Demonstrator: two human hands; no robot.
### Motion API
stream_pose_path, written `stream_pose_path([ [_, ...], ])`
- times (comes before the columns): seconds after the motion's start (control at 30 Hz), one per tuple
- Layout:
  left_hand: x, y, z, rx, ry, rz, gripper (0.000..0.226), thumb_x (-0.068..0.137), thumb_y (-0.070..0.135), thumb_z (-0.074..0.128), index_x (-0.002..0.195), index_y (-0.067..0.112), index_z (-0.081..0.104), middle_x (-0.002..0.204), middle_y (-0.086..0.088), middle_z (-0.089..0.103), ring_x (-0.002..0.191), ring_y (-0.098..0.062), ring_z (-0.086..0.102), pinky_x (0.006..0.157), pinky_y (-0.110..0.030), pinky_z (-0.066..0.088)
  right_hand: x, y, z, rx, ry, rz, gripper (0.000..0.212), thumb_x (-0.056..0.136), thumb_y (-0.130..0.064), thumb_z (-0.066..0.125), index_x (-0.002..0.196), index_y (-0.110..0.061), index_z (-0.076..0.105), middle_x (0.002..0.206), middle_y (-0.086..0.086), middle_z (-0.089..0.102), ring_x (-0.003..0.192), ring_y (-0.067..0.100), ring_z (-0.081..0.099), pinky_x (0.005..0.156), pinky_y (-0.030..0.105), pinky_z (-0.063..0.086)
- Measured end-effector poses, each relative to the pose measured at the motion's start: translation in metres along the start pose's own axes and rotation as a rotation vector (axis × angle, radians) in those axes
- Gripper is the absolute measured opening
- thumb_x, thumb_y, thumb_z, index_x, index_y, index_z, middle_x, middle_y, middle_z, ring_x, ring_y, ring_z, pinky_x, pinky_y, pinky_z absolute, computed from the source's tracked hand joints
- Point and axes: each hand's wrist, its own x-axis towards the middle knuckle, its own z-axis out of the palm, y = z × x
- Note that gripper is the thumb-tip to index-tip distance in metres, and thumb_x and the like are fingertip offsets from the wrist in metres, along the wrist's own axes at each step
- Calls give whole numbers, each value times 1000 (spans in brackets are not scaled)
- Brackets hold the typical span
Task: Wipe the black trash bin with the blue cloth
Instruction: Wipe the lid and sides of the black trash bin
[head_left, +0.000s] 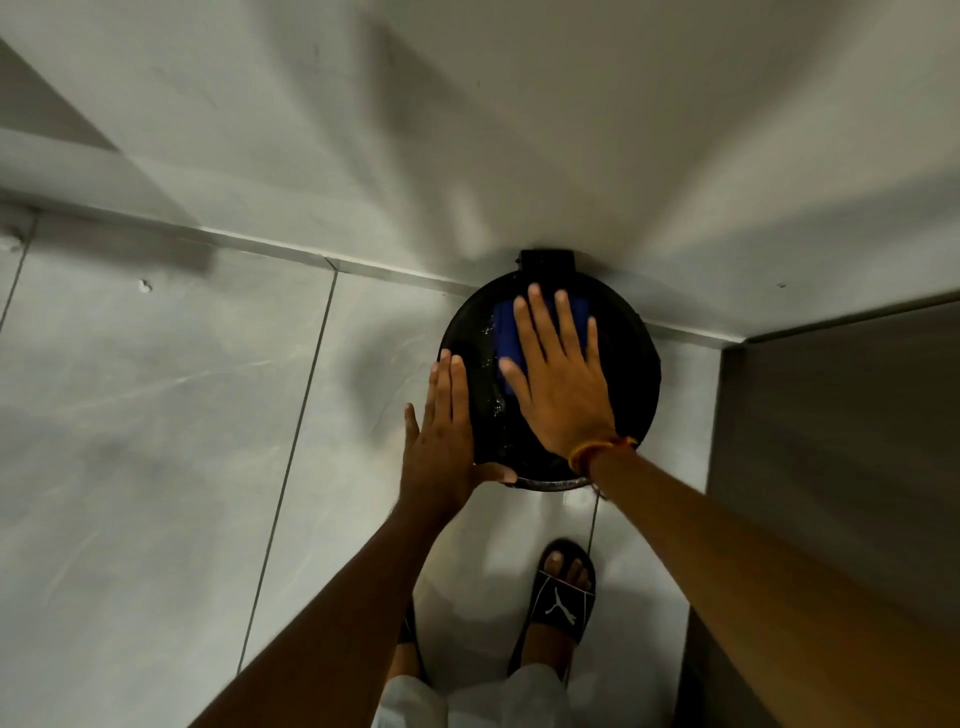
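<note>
A round black trash bin (631, 364) stands on the floor against the wall, seen from above with its lid closed. A blue cloth (505, 332) lies flat on the lid, partly hidden under my right hand (561, 384), which presses on it with fingers spread. My left hand (441, 441) rests flat against the bin's left rim, thumb along the front edge. Wet specks glint on the lid beside the cloth.
Grey floor tiles (156, 415) stretch to the left. A white wall (519, 130) rises behind the bin, and a dark panel (831, 441) stands close on the right. My foot in a black slide sandal (563, 597) is just in front of the bin.
</note>
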Motion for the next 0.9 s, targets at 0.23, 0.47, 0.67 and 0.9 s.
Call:
stream_pose_path([
  [0.23, 2, 0, 1, -26, 3, -2, 144, 60, 80, 66, 157, 12, -15, 166, -5, -21, 153, -22, -17, 121, -64, 13, -51, 2, 16, 12, -45, -79, 69, 107, -54, 15, 166, -17, 11, 175, 7, 8, 162, 30, 5, 130, 57, 11],
  [0.47, 1, -5, 3, -25, 21, 7, 148, 51, 94, 48, 157, 10, -13, 167, -7, -18, 154, -25, -13, 119, -66, 15, 60, -17, -16, 103, -7, 93, 66, 108, -48, 26, 165, -16, 16, 175, 6, 9, 162, 31, 0, 129, 60, 1],
  [0.67, 0, -2, 2, -36, 20, 13, 149, 56, 76, 74, 157, 11, -13, 167, -5, -19, 154, -23, -15, 120, -66, 13, 24, 7, -7, -31, -5, -231, 66, 105, -53, 23, 165, -24, 17, 175, -1, 14, 163, 29, 5, 129, 61, 6],
  [0.9, -1, 0, -2, -52, 13, 3, 145, 58, 84, 62, 157, 11, -15, 166, -4, -21, 153, -22, -16, 121, -64, 12, -85, 32, 43, -94, 7, -383, 66, 109, -53, 29, 166, -24, 11, 175, -2, 9, 163, 26, 4, 129, 59, 12],
])
